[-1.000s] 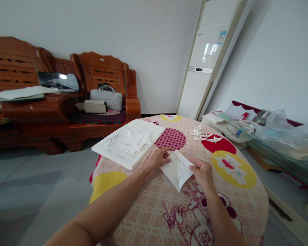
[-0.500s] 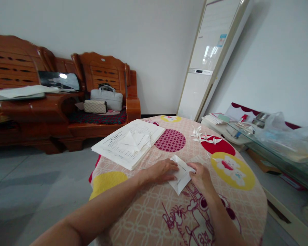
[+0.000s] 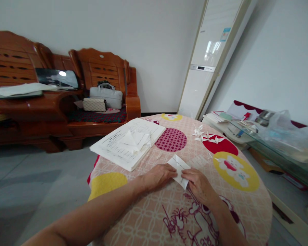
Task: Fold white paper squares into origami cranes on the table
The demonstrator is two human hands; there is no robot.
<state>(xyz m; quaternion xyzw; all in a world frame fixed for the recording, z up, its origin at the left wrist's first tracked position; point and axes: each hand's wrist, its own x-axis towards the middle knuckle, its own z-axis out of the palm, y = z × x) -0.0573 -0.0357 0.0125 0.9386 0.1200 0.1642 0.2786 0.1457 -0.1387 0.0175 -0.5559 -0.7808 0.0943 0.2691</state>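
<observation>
A small folded white paper [image 3: 180,166] lies on the round table's patterned cloth [image 3: 154,218]. My left hand [image 3: 160,176] lies flat on the paper's left edge with its fingers stretched out, pressing it down. My right hand [image 3: 199,182] rests on the paper's right lower corner, fingertips pressing on the fold. Both forearms reach in from the bottom of the view.
A stack of printed sheets [image 3: 125,143] with folded pieces on top lies at the table's far left. Several small white paper cranes [image 3: 205,136] stand at the far right. A wooden sofa [image 3: 66,99] with bags, a tall white air conditioner [image 3: 207,58] and a cluttered glass table [image 3: 272,136] surround the table.
The paper was held up off the table in both hands, then laid down and folded smaller. Both hands now press it flat against the cloth.
</observation>
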